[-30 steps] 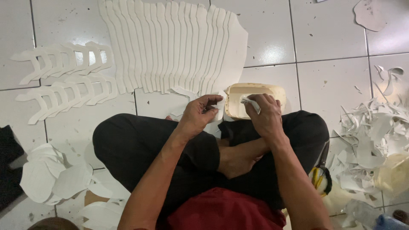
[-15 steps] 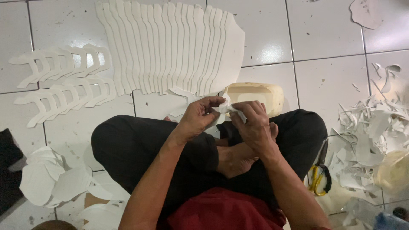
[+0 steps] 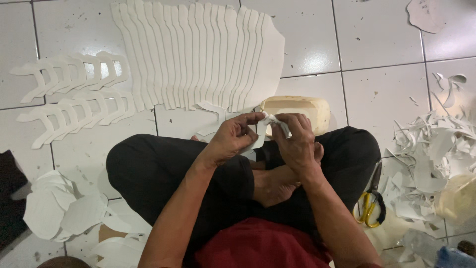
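White, thin cut sheet pieces cover much of the tiled floor (image 3: 386,44) in the head view, and the person sits cross-legged among them with both hands raised over the lap. The left hand (image 3: 233,139) pinches one edge of a small crumpled white piece (image 3: 274,121) between thumb and fingers, and the right hand (image 3: 296,141) closes on its other side, so both hands grip the same piece just near of a cream-coloured tub (image 3: 297,108) on the floor. A second ago the right hand was over the tub's rim and farther from the left; half a second ago the two had met, and now they hold together with the piece lifted nearer the body, which suggests the hands have moved from the tub to working the piece itself. Far from the hands lies a long fanned row of white panels (image 3: 198,54), and to its left two rows of curved white strips (image 3: 74,94). Near left sits a loose stack of rounded white cutouts (image 3: 64,211). To the right lie yellow-handled scissors (image 3: 371,203), untouched, beside a heap of white offcuts (image 3: 431,159).
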